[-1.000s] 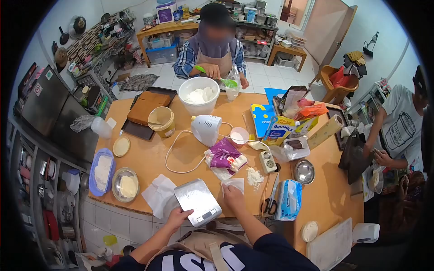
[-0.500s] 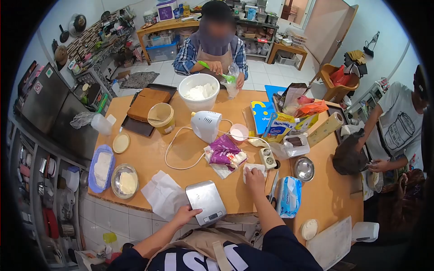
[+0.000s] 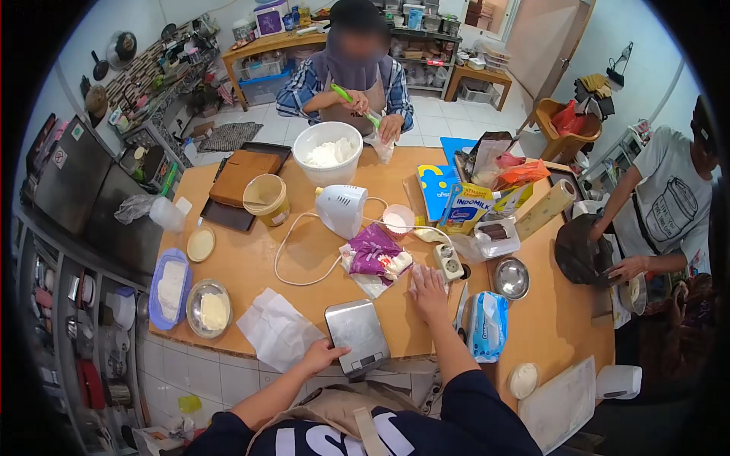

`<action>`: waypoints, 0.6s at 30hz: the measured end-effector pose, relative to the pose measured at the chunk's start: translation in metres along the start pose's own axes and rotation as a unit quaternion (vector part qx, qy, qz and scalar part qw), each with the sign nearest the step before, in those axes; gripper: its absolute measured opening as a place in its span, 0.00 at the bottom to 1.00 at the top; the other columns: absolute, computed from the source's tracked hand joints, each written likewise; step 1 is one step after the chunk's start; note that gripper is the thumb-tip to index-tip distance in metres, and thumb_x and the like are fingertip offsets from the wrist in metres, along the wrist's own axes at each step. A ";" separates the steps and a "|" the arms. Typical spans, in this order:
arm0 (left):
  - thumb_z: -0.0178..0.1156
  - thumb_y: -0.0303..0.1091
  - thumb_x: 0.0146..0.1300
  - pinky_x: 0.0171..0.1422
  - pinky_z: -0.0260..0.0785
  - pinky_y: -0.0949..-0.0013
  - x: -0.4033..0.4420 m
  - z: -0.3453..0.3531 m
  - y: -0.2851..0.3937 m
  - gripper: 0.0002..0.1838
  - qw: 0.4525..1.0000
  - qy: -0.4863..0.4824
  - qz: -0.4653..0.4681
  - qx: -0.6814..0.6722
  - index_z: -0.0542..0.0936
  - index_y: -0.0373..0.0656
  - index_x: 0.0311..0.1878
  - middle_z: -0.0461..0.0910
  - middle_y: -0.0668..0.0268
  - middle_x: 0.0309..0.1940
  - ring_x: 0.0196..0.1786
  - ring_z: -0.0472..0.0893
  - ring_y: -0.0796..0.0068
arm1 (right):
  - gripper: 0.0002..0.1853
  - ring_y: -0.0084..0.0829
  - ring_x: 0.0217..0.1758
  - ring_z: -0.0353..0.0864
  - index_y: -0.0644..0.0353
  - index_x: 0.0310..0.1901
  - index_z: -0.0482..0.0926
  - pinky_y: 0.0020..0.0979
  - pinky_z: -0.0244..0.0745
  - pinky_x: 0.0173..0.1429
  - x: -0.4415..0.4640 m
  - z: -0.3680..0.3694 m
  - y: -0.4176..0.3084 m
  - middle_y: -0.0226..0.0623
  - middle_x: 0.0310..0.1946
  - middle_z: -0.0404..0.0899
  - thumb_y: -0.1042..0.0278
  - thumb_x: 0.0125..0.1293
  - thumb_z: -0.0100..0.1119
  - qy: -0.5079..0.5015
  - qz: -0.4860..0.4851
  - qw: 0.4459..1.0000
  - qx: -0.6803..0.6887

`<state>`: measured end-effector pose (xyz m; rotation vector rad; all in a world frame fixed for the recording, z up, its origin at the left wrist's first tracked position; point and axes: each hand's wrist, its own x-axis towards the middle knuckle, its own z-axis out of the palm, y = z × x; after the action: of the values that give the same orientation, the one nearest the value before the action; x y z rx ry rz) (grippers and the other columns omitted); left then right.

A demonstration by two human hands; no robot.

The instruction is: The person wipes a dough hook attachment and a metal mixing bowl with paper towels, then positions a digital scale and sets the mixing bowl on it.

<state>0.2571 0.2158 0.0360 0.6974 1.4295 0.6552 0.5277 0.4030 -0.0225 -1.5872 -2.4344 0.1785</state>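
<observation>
My left hand grips the near left edge of a silver kitchen scale, thumb on top. The scale lies tilted at the front edge of the table. My right hand is pressed down on the tabletop right of the scale, fingers forward. A white wipe seems to be under it, mostly hidden by the fingers. Crumpled white paper lies left of the scale. Beyond it are a purple packet and a white hand mixer. A blue wipes pack lies right of my right hand.
A person across the table holds a green spatula and a plastic bag, behind a white tub. Another person at right handles a black bag. A power strip, metal bowl and brown cake slab sit around the table.
The scale has shifted right with my left hand. My right hand has stretched its fingers, hiding most of the wipe. The person opposite has lowered the plastic bag to the table edge.
</observation>
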 end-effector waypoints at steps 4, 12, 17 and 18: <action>0.65 0.37 0.56 0.41 0.71 0.74 -0.004 -0.002 0.006 0.17 1.000 -0.003 0.004 0.010 0.79 0.35 0.44 0.80 0.67 0.36 0.36 0.77 0.79 | 0.26 0.44 0.72 0.50 0.48 0.65 0.61 0.41 0.44 0.73 -0.001 -0.001 0.002 0.40 0.67 0.55 0.59 0.65 0.47 -0.001 0.027 0.999 0.030; 0.65 0.39 0.56 0.39 0.68 0.76 0.004 -0.004 -0.007 0.17 1.000 0.000 0.029 0.001 0.79 0.36 0.43 0.79 0.68 0.33 0.33 0.75 0.81 | 0.26 0.45 0.71 0.52 0.50 0.65 0.61 0.41 0.46 0.73 -0.002 0.015 0.007 0.42 0.66 0.57 0.62 0.64 0.49 0.030 0.019 0.999 0.039; 0.66 0.43 0.55 0.32 0.63 0.76 0.026 -0.010 -0.032 0.16 0.999 0.003 0.028 0.024 0.81 0.38 0.37 0.76 0.72 0.25 0.27 0.70 0.83 | 0.26 0.45 0.60 0.67 0.54 0.58 0.68 0.43 0.59 0.64 -0.004 -0.032 -0.015 0.43 0.57 0.68 0.60 0.57 0.58 0.116 -0.022 0.993 -0.014; 0.66 0.44 0.54 0.31 0.62 0.76 0.026 -0.009 -0.030 0.17 0.999 0.006 0.033 0.025 0.81 0.38 0.36 0.75 0.72 0.24 0.26 0.69 0.83 | 0.26 0.46 0.57 0.68 0.56 0.56 0.70 0.44 0.60 0.63 -0.005 -0.044 -0.018 0.43 0.55 0.70 0.61 0.55 0.59 0.138 -0.005 0.990 0.031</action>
<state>0.2488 0.2167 -0.0045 0.7845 1.4424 0.6780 0.5248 0.3902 0.0240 -1.4647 -2.2044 0.0296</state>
